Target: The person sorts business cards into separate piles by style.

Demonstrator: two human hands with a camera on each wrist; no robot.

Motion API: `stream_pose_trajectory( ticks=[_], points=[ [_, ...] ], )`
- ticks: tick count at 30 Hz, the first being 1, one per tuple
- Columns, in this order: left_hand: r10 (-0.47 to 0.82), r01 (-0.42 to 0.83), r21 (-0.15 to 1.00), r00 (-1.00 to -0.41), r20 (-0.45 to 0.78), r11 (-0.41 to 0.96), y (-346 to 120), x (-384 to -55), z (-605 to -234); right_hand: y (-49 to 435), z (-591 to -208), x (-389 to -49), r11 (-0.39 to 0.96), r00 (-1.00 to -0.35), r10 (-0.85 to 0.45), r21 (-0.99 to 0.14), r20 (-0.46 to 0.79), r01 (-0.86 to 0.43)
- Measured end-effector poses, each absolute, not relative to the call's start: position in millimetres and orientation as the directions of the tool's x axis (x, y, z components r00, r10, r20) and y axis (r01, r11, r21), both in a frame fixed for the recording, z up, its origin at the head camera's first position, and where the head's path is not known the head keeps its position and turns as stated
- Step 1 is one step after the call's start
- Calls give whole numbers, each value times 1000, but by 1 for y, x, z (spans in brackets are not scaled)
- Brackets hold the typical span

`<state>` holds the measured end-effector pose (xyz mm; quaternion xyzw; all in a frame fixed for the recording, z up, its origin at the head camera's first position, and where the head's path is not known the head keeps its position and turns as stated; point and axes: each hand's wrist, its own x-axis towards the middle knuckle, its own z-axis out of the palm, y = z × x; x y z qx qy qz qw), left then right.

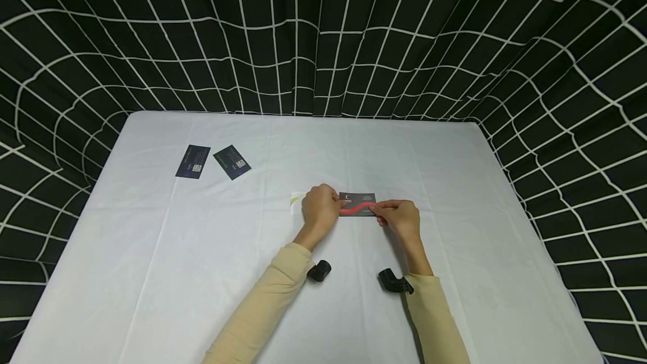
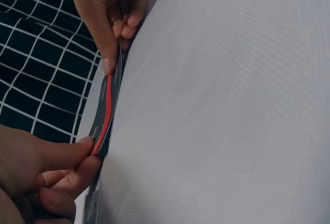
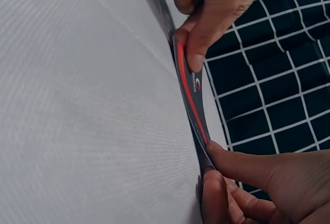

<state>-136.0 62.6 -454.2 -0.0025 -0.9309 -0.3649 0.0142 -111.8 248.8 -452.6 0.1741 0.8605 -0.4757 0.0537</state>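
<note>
A dark grey business card (image 1: pixel 360 198) with a red wavy stripe and a small logo spans the gap between both hands. At its left end, my left hand (image 1: pixel 320 206) pinches it between thumb and fingers. My right hand (image 1: pixel 401 218) pinches the opposite end in the same way. Seen from the left wrist, the card (image 2: pixel 107 102) looks slightly bowed between the two grips. Partly covered by the left hand, a white card (image 1: pixel 296 204) with a green-yellow line lies on the table.
Two dark cards with printed codes, one (image 1: pixel 193 162) beside the other (image 1: pixel 232 162), lie apart from the hands at the table's back left. A white cloth covers the table (image 1: pixel 480 212). Black curtain with a white grid (image 1: pixel 298 38) rises behind and at the sides.
</note>
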Motion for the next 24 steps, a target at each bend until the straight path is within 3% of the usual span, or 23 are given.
stream_pose_trajectory(
  ticks=[24],
  points=[
    [8,46,613,-998,65,789,66,-136,-456,249,-457,-112,587,-947,263,-748,-186,310]
  ],
)
